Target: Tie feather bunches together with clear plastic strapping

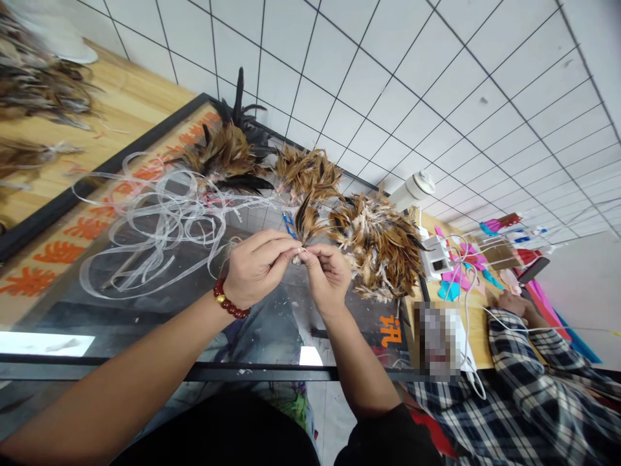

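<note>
Both my hands meet over the glass table top point(68, 310). My left hand point(257, 266), with a red bead bracelet at the wrist, pinches the quill end of a small bunch of brown feathers point(306, 219). My right hand point(327, 272) is closed on the same end, fingertips touching the left ones. The feathers fan upward from the pinch. A tangle of clear plastic strips point(155, 223) lies just left of my hands.
Bundles of brown and black feathers point(228, 155) and a bigger heap point(381, 249) lie beyond my hands. A blue tool point(289, 225) rests near them. On the right a person in a plaid sleeve point(528, 382) works at a wooden table with pink pieces and a white device point(436, 259).
</note>
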Demonstrator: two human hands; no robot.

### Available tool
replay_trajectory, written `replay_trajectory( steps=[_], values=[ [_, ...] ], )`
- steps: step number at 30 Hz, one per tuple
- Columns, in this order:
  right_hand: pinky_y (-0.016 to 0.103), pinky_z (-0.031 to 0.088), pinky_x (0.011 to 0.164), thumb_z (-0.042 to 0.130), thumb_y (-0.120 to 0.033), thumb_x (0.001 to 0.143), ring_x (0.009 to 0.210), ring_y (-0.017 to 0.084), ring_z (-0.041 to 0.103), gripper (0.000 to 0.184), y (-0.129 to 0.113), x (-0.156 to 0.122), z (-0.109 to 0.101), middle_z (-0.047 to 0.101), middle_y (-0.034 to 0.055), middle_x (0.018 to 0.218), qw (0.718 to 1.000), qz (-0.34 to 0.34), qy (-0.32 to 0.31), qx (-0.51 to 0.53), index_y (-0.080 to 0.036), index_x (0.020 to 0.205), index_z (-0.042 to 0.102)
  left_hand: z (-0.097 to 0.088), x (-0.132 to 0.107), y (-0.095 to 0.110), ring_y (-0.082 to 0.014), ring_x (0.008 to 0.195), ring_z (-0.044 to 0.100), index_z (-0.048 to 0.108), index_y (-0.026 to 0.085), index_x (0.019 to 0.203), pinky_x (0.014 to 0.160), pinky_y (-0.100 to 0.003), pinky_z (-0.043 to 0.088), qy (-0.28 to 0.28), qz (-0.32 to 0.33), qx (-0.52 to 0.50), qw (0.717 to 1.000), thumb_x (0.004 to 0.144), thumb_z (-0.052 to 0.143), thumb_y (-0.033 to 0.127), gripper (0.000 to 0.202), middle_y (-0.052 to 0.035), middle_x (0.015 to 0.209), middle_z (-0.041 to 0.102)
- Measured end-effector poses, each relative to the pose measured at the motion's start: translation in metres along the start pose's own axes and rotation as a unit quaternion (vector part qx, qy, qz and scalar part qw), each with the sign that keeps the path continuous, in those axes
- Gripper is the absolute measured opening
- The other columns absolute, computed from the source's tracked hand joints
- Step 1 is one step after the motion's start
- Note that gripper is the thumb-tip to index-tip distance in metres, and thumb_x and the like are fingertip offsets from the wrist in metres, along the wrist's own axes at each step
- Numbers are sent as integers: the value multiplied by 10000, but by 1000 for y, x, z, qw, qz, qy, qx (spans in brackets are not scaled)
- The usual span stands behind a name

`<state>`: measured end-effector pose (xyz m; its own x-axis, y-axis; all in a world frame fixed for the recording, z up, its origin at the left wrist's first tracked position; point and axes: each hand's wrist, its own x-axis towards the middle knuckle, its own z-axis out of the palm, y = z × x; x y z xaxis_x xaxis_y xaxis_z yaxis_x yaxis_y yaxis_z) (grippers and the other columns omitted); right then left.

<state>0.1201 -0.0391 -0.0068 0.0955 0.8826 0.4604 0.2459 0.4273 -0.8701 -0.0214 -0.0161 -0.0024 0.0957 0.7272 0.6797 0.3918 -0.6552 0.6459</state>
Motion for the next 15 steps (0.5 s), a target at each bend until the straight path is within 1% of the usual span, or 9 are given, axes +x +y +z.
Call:
replay_trajectory(
  steps=[4,7,10,12,15],
  values=[
    [273,494,655,558,-318,872,652,121,606,116,-2,0,2,626,-7,706,999,2,32,3,-204,850,558,0,-1,-1,-143,813,650,704,209,888,772,-257,500,-9,1,-25,1000,839,554,202,157,-44,891,711],
    [272,490,640,482,-341,910,617,120,600,131,-2,3,2,582,-28,660,997,35,64,40,-219,865,470,0,0,-1,-146,815,642,695,207,881,779,-260,491,-16,-1,-16,1000,848,527,186,172,-44,884,703],
    [273,490,638,427,-361,930,592,115,588,141,1,8,0,556,-36,668,993,63,81,64,-229,883,406,1,1,-1,-149,791,618,664,191,840,759,-268,476,-31,1,15,999,856,479,155,190,-49,836,677],
    [260,478,634,429,-370,926,593,107,570,151,5,10,-3,539,-36,682,992,68,92,52,-229,881,400,3,1,-2,-159,780,593,634,178,828,742,-283,460,-63,14,30,997,856,453,140,187,-54,809,650],
    [235,445,617,445,-381,914,602,98,527,169,13,14,-7,498,-39,682,991,71,111,4,-224,860,412,5,2,-2,-168,742,552,596,169,831,697,-297,431,-151,17,31,988,862,432,147,168,-51,790,610]
  ],
)
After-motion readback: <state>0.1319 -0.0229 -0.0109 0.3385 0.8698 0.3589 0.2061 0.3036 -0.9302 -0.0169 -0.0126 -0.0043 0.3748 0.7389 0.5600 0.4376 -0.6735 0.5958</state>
